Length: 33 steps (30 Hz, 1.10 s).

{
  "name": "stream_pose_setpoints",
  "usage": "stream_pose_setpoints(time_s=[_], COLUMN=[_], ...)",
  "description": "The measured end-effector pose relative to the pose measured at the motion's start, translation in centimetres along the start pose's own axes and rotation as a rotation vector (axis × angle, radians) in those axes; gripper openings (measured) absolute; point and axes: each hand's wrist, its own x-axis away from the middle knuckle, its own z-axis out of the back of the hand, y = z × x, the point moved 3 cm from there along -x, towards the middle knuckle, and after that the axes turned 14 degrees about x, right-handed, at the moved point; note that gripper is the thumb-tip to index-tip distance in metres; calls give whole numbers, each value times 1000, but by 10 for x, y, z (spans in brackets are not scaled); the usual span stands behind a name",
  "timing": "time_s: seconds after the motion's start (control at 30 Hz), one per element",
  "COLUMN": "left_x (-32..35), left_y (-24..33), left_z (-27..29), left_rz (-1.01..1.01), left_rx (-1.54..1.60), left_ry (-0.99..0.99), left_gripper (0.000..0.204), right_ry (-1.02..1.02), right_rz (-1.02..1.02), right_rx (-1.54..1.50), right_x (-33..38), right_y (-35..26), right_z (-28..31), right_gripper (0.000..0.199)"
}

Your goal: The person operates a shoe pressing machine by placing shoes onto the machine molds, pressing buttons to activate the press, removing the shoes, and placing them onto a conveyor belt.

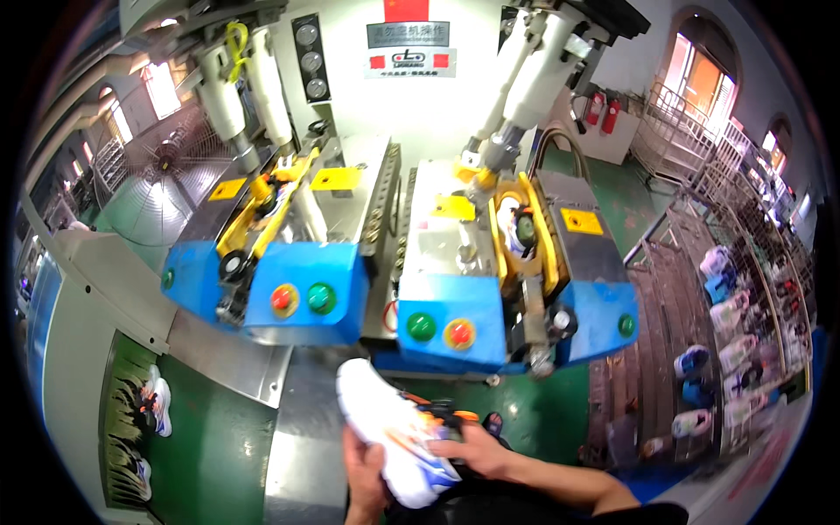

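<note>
A white sneaker [385,424] with orange and blue-purple markings is held between my two hands at the front, toe pointing up and left. Its broad white side faces up. My left hand [363,468] grips its left edge, fingers partly hidden behind it. Closed on the opposite side is my right hand [477,451], near a dark and orange part of the shoe that is too blurred to make out. Beyond the hands stands a two-station press, with blue front housings [306,293] and red and green buttons. In its right station sits a shoe [518,227] between yellow side arms.
At left, more sneakers [159,402] stand in an opening lined with green bristles. A steel surface [306,446] lies just left of my hands. On the right are a wire rack [744,289] with several shoes and wooden slats [652,350]. A large fan [164,188] stands far left.
</note>
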Motion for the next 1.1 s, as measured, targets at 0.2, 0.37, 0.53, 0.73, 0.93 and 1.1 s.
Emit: stream_pose_setpoints(time_s=[0.2,0.37,0.53,0.73,0.93,1.1], left_x=[-86,-298,-381,-439,-296,-130], left_y=[-91,-225,-341,-303,-126,-17], left_z=[-138,-173,-217,-212,-245,-135], left_rz=[173,137,-204,374,287,307], left_rx=[-342,-1039,-1381,-1103,-706,-382], left_ry=[-245,-302,-225,-217,-468,94], left_gripper=[71,99,58,69,55,79], right_ry=[577,798,1081,1046,963,539], right_rz=[163,275,158,145,185,-320], right_rx=[-228,-24,-61,104,-41,-271], right_x=[93,109,172,161,89,-83], right_y=[-19,-51,1,15,-86,-145], right_z=[186,233,226,254,264,348], right_gripper=[50,62,59,47,60,27])
